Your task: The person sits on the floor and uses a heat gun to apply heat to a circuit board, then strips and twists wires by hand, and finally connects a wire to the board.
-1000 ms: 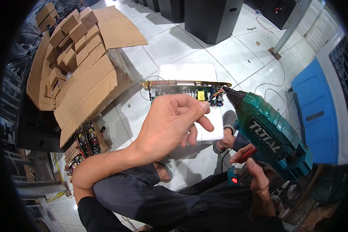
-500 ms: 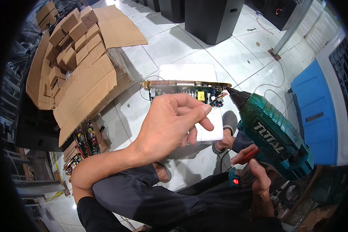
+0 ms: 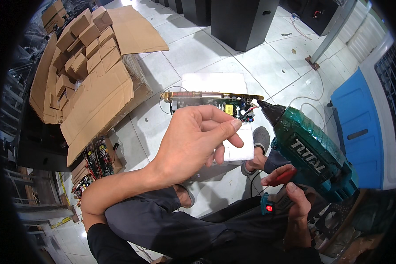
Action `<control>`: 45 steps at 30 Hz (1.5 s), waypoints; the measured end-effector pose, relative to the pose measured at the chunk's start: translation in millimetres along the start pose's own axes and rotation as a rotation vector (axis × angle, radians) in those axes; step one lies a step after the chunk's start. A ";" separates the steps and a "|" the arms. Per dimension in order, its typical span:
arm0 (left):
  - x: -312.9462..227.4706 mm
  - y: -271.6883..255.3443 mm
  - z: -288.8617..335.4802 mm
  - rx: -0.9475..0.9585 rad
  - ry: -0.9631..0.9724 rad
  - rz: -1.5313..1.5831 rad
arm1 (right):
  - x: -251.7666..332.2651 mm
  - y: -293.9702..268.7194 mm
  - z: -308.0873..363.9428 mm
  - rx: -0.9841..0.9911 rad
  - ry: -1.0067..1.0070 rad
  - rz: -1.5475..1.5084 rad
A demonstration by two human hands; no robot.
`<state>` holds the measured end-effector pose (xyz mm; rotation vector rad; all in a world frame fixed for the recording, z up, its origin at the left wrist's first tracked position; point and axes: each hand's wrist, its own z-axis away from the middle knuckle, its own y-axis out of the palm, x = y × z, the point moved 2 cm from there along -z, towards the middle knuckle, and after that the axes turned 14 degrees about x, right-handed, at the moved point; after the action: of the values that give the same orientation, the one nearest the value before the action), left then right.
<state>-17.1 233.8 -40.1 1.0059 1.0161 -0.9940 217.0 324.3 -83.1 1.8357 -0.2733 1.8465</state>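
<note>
A long circuit board (image 3: 229, 110) with a yellow transformer and other parts lies across a white foam-like block (image 3: 213, 82) in front of me. My left hand (image 3: 187, 143) is in front of the board, covering part of its near side. Its thumb and index fingertip are pinched together; what they hold, if anything, is too small to make out. My right hand (image 3: 298, 204) grips the handle of a teal hot glue gun (image 3: 314, 154), fingers at the red trigger. The gun's dark nozzle points up-left, close to a white plug (image 3: 254, 102) on short wires at the board's right end.
At the left stands an open cardboard carton (image 3: 134, 83) full of small brown boxes. More circuit boards (image 3: 97, 156) sit below it. Black cabinets (image 3: 242, 24) stand on the tiled floor ahead. A blue and white crate (image 3: 358, 127) is on the right.
The glue gun has shifted slightly, its nozzle staying near the white plug. The plug and wires show more clearly now. My left hand has barely moved.
</note>
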 end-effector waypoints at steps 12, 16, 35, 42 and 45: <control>0.6 -3.4 4.5 -0.032 0.002 -0.002 | 16.3 -4.3 6.9 -0.032 -0.120 -0.399; -4.4 -1.2 3.1 -0.071 -0.014 -0.019 | 36.6 -47.1 23.2 0.338 -0.326 -0.573; 1.6 -23.2 2.8 -0.218 0.120 -0.188 | -1.0 -257.7 114.9 -0.512 -0.040 -0.354; 5.7 -37.5 -2.8 -0.256 0.162 -0.160 | -153.7 -374.5 147.2 -0.551 0.292 -0.402; 8.0 -39.2 -5.2 -0.256 0.148 -0.190 | -174.0 -387.9 136.9 -0.572 0.294 -0.439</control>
<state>-53.8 228.6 -55.9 0.7889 1.3450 -0.9244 517.1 547.9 -326.9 1.1144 -0.2356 1.4997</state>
